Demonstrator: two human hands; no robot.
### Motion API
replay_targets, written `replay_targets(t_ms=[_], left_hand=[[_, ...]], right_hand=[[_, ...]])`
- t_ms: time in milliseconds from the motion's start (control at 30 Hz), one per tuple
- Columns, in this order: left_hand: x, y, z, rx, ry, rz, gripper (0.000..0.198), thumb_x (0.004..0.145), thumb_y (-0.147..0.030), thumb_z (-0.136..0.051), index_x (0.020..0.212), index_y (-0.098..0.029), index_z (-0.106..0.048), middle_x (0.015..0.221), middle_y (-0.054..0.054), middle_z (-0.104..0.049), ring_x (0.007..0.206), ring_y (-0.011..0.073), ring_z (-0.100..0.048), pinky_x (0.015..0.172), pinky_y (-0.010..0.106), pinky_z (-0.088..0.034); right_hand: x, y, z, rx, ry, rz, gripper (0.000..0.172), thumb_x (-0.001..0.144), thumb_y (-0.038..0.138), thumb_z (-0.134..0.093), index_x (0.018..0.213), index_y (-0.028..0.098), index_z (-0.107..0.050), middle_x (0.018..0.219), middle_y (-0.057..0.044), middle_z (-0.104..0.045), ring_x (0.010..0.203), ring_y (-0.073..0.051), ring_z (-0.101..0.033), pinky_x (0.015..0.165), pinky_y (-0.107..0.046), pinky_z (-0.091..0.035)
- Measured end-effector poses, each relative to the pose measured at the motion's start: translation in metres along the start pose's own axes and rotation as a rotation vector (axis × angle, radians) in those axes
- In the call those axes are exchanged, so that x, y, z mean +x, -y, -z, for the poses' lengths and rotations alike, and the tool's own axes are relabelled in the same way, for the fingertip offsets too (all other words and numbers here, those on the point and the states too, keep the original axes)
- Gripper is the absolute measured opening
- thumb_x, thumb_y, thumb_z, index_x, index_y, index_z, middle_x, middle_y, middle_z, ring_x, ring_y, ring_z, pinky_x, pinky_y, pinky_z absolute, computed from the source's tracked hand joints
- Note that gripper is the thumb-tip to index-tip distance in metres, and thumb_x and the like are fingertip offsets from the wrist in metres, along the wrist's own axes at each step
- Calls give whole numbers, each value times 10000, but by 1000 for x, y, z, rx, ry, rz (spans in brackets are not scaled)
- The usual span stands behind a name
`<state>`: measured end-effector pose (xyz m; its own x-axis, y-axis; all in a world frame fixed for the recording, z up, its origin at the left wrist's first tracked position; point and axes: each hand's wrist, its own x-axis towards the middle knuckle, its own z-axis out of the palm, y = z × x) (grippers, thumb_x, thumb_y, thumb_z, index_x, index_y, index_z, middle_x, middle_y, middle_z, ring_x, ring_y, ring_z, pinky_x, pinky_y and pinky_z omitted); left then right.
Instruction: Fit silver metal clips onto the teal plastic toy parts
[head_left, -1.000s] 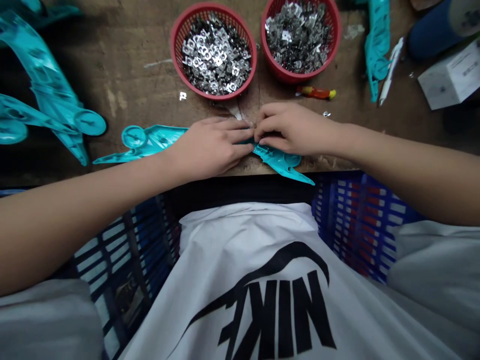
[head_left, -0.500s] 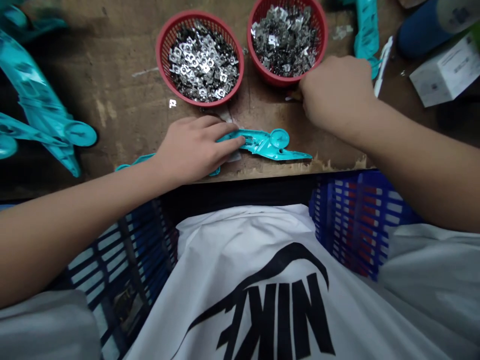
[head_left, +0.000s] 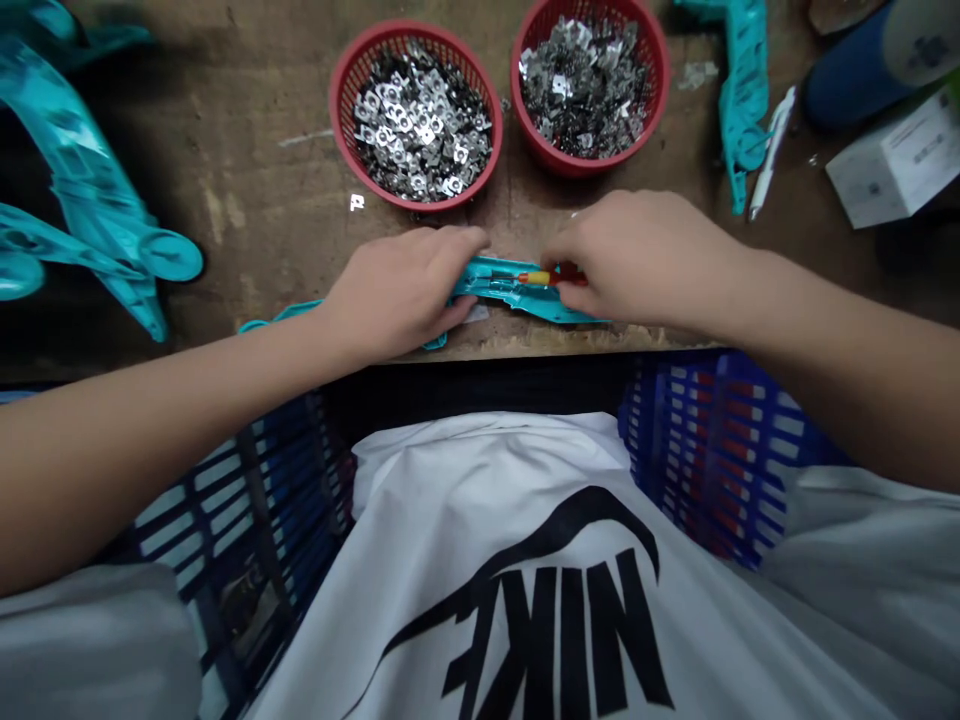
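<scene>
A teal plastic part lies along the near edge of the wooden bench. My left hand is closed over its left portion and presses it down. My right hand grips a small red and yellow tool, whose yellow tip rests on the teal part between the two hands. A second teal part peeks out from under my left wrist.
Two red baskets of small metal clips stand behind the hands. Several teal parts are heaped at the left, one more teal part at the right beside a pen and a white box. Blue crates sit under the bench edge.
My right hand went up to the red and yellow tool beside the right basket, took it, and brought it back down onto the teal part. The left hand stayed on the part.
</scene>
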<state>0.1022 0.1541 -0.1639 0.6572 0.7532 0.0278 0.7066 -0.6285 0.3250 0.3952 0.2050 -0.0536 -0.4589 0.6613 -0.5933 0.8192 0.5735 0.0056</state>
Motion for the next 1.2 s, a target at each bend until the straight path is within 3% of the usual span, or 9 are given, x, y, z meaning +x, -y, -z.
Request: replay_targets(t_ms=[100, 200, 300, 500, 733, 900, 1000, 1100, 1200], left_hand=[[1, 2, -4, 50, -1, -52, 505, 1292, -428, -535, 1700, -254, -777, 1626, 178, -876, 1432, 433, -872, 1105, 608, -777], [0, 3, -10, 14, -32, -55, 480, 1287, -431, -570, 1688, -333, -815, 1654, 139, -881, 1462, 419, -873, 1160, 626, -771], [-3, 2, -12, -19, -11, -46, 503, 1309, -431, -526, 1722, -391, -809, 1738, 111, -850, 1549, 408, -840, 1193, 640, -757], [-3, 1, -24, -1, -21, -26, 533, 1337, -454, -451, 1702, -336, -820, 1822, 102, -808, 1670, 447, -766, 1093, 693, -732], [2, 1, -31, -14, -52, -16, 570, 1349, -531, -417, 1677, -301, -823, 1785, 85, -835, 1585, 428, -778, 1099, 692, -698], [3, -7, -19, -84, -57, 29, 566, 1325, -461, -504, 1790, -275, -768, 1756, 159, -845, 1578, 431, -826, 1184, 663, -722], [4, -10, -17, -100, -45, 86, 608, 1281, -440, -559, 1844, -278, -718, 1717, 165, -865, 1533, 428, -862, 1199, 635, -735], [4, -9, -21, -102, -47, 47, 498, 1283, -414, -527, 1638, -338, -866, 1704, 126, -875, 1559, 420, -858, 1210, 631, -727], [4, -7, -25, -130, -85, 26, 431, 1256, -392, -579, 1518, -367, -921, 1643, 97, -902, 1580, 404, -847, 1241, 628, -715]], right_hand=[[-1, 8, -3, -69, -2, 10, 412, 1160, 314, -672, 1449, 294, -966, 1330, -197, -949, 1094, -405, -835, 747, -424, -322], [-2, 13, -5, -136, -8, 28, 388, 1197, 318, -652, 1420, 229, -957, 1323, -220, -947, 1069, -401, -849, 715, -429, -306], [-4, 21, -4, -187, 10, 46, 392, 1206, 192, -610, 1393, 177, -954, 1278, -219, -947, 1059, -395, -873, 713, -432, -366], [-10, 37, -1, -202, 51, 72, 562, 1178, 52, -438, 1425, 160, -930, 1210, -244, -915, 1155, -432, -900, 800, -448, -574], [-5, 42, -22, -126, -22, 108, 623, 1142, 17, -410, 1444, 119, -945, 1269, -264, -917, 1156, -416, -903, 805, -414, -561], [-9, 22, -5, -258, 18, 45, 378, 1221, 201, -618, 1346, 125, -967, 1186, -255, -928, 1068, -406, -882, 800, -417, -484], [-6, -9, 5, -323, -66, 40, 262, 1165, 346, -766, 1218, 198, -976, 1027, -173, -915, 905, -348, -809, 747, -428, -438], [6, -37, -2, -269, -245, -1, 243, 1104, 422, -808, 1186, 250, -960, 942, -109, -852, 875, -333, -750, 797, -420, -544], [14, -43, -17, -92, -320, -49, 288, 1163, 437, -737, 1248, 265, -952, 1100, -158, -887, 1027, -369, -778, 957, -489, -643]])
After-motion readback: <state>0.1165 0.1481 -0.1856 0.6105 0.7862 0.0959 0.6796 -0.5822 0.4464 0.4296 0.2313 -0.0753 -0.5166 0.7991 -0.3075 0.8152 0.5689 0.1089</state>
